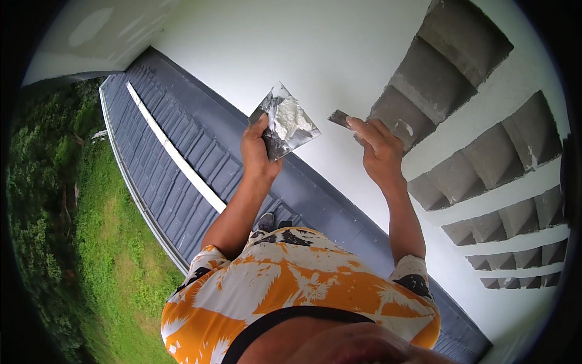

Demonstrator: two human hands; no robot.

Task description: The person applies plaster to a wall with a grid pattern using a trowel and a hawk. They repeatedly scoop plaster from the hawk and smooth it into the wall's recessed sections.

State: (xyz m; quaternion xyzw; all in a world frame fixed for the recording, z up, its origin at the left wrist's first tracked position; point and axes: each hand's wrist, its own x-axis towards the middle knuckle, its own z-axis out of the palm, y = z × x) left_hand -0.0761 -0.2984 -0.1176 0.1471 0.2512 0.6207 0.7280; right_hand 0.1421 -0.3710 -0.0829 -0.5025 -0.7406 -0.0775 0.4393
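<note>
My left hand (pixel 254 150) is closed on the near left edge of a square metal plate (pixel 276 145), held up in front of the white wall. A heap of white paste (pixel 289 118), like wall putty, lies on the plate, with smears around it. To the right, my right hand (pixel 383 148) grips a small putty knife (pixel 338 117); its dark blade points left toward the plate without touching it. Most of the knife's handle is hidden in my fingers. Beside my right hand, a grey block (pixel 400 115) set in the wall carries a whitish smear.
Rows of grey recessed blocks (pixel 491 158) run along the white wall (pixel 303 54) at right. A dark tiled roof (pixel 182 127) slopes below, crossed by a white strip (pixel 173 151). Its outer edge (pixel 130 173) borders grass (pixel 115 242). A shoe (pixel 266 221) shows on the roof.
</note>
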